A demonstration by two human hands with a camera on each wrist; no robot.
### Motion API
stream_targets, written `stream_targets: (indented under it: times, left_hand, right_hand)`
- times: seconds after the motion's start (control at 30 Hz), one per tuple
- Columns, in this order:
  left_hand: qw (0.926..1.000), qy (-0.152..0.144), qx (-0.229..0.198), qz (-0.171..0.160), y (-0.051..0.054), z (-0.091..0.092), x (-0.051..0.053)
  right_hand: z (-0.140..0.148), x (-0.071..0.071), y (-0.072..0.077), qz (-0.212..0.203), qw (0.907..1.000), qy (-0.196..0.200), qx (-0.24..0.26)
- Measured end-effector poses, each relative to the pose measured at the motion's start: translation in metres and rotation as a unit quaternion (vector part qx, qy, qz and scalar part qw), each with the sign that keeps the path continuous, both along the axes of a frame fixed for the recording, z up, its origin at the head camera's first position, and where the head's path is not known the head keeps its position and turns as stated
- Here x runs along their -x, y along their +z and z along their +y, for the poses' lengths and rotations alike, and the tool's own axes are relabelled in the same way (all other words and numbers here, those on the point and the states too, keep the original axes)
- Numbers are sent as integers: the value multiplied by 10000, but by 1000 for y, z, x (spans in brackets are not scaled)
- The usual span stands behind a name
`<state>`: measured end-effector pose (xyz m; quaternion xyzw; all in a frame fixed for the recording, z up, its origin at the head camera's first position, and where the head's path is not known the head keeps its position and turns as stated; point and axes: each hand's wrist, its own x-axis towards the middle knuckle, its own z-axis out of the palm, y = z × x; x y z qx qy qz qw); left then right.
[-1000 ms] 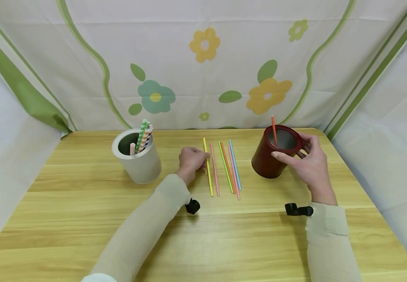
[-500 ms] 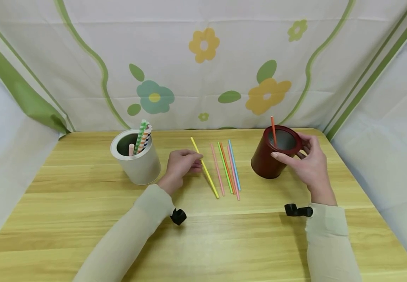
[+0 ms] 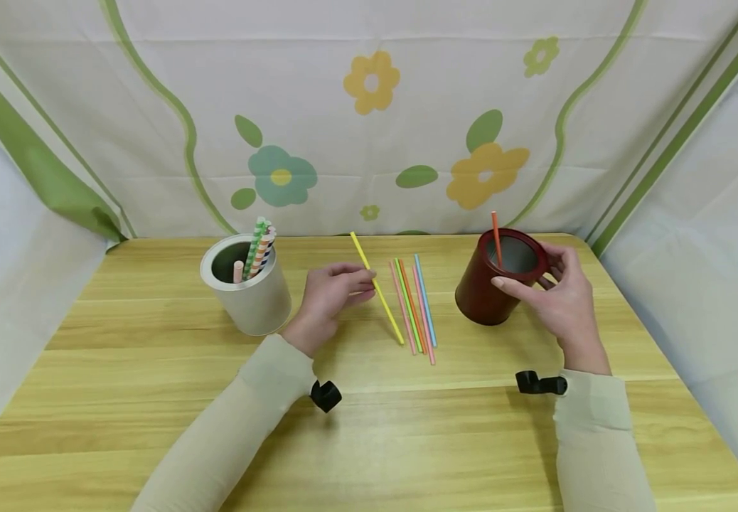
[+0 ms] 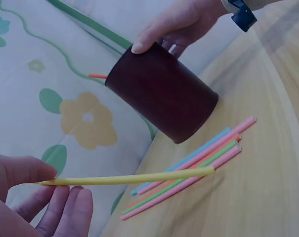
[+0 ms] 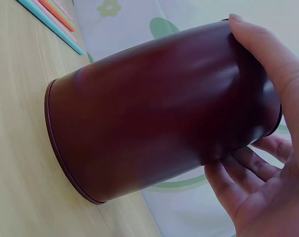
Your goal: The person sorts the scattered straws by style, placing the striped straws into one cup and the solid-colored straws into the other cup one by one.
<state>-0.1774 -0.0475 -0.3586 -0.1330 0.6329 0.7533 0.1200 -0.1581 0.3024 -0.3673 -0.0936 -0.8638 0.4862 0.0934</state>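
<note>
Two grips: left hand pinches a yellow straw, right hand curls round a red can

Room to pass lies between the blue straw and red canister; the white canister obstructs leftward.

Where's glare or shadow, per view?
Head: soft glare on the table, shadow beside the right sleeve; left wrist: red cup very dark, faint shadow below the yellow straw; right wrist: pale sheen on the red cup.

Fabric-walled booth; wooden tabletop (flowered curtain behind)
</note>
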Motion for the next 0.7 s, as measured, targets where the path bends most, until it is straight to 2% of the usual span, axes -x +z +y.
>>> stream_targets:
  times: [0.2, 0.43, 0.6, 0.7]
  left_hand:
    - [9990, 143, -248, 336, 7, 5, 2]
    - [9957, 273, -495, 732, 21, 14, 5]
    - [9894, 292, -847, 1144, 33, 22, 7]
    - [9829, 238, -1046, 1493, 43, 29, 6]
  right_hand:
    - [0, 1, 0, -4, 10000, -6, -23]
    - [-1, 0, 0, 15, 10000, -8, 12]
    - [0, 1, 0, 5, 10000, -13, 56]
    - [0, 1, -1, 7, 10000, -19, 83]
